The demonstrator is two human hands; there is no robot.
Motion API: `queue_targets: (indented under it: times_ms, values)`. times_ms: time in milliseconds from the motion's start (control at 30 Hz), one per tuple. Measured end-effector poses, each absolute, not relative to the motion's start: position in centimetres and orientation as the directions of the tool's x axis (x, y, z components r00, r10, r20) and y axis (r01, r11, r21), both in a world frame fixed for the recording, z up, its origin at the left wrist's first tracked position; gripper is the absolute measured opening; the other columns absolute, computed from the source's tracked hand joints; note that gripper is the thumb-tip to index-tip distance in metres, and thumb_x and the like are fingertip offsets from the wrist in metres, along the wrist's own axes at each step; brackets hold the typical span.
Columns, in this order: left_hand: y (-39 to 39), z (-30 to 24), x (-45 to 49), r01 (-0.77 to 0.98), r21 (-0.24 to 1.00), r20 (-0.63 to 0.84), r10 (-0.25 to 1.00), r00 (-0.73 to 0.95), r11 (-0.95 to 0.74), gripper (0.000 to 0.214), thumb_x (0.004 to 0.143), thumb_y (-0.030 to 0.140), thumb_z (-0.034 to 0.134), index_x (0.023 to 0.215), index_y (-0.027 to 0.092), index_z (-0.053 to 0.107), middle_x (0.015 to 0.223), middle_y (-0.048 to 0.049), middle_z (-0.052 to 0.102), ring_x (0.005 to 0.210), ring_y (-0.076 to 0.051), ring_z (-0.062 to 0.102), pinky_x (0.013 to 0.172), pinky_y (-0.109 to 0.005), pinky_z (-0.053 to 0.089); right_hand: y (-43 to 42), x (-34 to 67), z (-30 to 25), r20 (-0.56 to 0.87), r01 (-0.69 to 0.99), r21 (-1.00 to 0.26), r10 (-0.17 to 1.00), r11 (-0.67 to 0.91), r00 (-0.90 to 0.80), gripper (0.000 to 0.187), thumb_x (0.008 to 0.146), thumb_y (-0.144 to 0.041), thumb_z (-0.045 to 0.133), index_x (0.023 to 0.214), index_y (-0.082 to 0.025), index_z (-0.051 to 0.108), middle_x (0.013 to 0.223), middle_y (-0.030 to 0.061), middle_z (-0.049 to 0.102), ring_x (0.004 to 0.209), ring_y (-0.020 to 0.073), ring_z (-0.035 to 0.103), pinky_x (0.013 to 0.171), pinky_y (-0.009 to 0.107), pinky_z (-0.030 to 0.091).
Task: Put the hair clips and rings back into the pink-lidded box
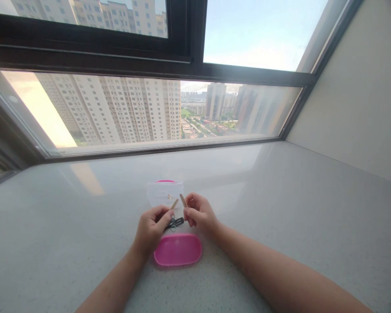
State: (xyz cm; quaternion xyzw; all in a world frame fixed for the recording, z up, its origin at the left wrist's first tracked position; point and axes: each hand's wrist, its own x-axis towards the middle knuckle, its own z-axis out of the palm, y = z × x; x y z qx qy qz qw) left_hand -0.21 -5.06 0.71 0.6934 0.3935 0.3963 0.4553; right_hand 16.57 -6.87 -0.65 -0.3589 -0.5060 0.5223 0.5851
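A slim tan hair clip [173, 204] points up out of my left hand [154, 225], pinched between thumb and fingers. My right hand [200, 213] grips a similar tan hair clip [183, 200], its tip leaning left. The two clips are close together but apart. Below them, partly hidden by my left hand, lie black hair clips [179, 221] and a small pale ring-shaped item [173, 228]. Behind my hands is a clear plastic box [154, 192] with small gold-coloured pieces [170, 197] showing in it. A pink oval lid [177, 250] lies nearest me.
The items are on a wide pale speckled windowsill [280, 217]. A dark-framed window [198, 65] runs along its far side, with tall buildings outside. A white wall [355, 100] bounds it on the right.
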Motion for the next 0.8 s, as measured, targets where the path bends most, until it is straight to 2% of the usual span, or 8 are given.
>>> queue_targets:
  times_ms: [100, 233, 367, 600, 800]
  values:
    - [-5.0, 0.6, -0.2, 0.168, 0.946, 0.204, 0.912, 0.355, -0.277, 0.024, 0.081, 0.034, 0.055, 0.073, 0.013, 0.063, 0.063, -0.0001, 0.056, 0.061, -0.013, 0.047, 0.056, -0.021, 0.037, -6.8, 16.5, -1.0, 0.213, -0.259, -0.950, 0.969, 0.175, -0.124, 0.018, 0.067, -0.022, 0.060, 0.074, -0.016, 0.045, 0.051, -0.0054, 0.056, 0.032, 0.0046, 0.042, 0.031, 0.014, 0.027]
    - [-5.0, 0.3, -0.1, 0.134, 0.955, 0.207, 0.916, 0.344, -0.266, 0.024, 0.081, 0.037, 0.054, 0.077, 0.014, 0.061, 0.061, 0.0019, 0.051, 0.055, -0.011, 0.043, 0.050, -0.020, 0.034, -6.5, 16.2, -1.5, 0.197, -0.285, -0.948, 0.963, 0.140, -0.185, 0.022, 0.069, -0.026, 0.062, 0.077, -0.017, 0.043, 0.052, -0.0050, 0.057, 0.031, 0.0056, 0.044, 0.030, 0.014, 0.027]
    - [-4.7, 0.1, 0.0, 0.077, 0.975, 0.171, 0.926, 0.337, -0.208, 0.025, 0.082, 0.038, 0.053, 0.087, 0.015, 0.060, 0.064, 0.0015, 0.052, 0.056, -0.011, 0.045, 0.051, -0.020, 0.036, -6.4, 16.0, -1.7, 0.186, -0.282, -0.951, 0.965, 0.129, -0.184, 0.024, 0.070, -0.030, 0.065, 0.076, -0.016, 0.046, 0.054, -0.0048, 0.055, 0.034, 0.0045, 0.042, 0.032, 0.015, 0.030]
    - [-4.9, 0.2, 0.1, 0.086, 0.973, 0.172, 0.918, 0.358, -0.215, 0.022, 0.082, 0.034, 0.052, 0.083, 0.014, 0.061, 0.063, 0.0011, 0.054, 0.054, -0.011, 0.045, 0.051, -0.020, 0.036, -6.7, 16.2, -1.7, 0.147, -0.181, -0.978, 0.965, 0.108, -0.219, 0.026, 0.071, -0.032, 0.065, 0.069, -0.016, 0.044, 0.048, -0.0056, 0.050, 0.035, 0.0053, 0.039, 0.034, 0.016, 0.028]
    - [-5.1, 0.2, 0.0, 0.075, 0.975, 0.169, 0.917, 0.360, -0.209, 0.023, 0.081, 0.033, 0.051, 0.089, 0.014, 0.059, 0.061, 0.0019, 0.054, 0.050, -0.010, 0.042, 0.048, -0.020, 0.033, -6.7, 16.2, -1.8, 0.157, -0.077, -0.987, 0.959, 0.143, -0.236, 0.025, 0.074, -0.033, 0.060, 0.065, -0.016, 0.044, 0.045, -0.0058, 0.044, 0.039, 0.0055, 0.034, 0.038, 0.017, 0.023]
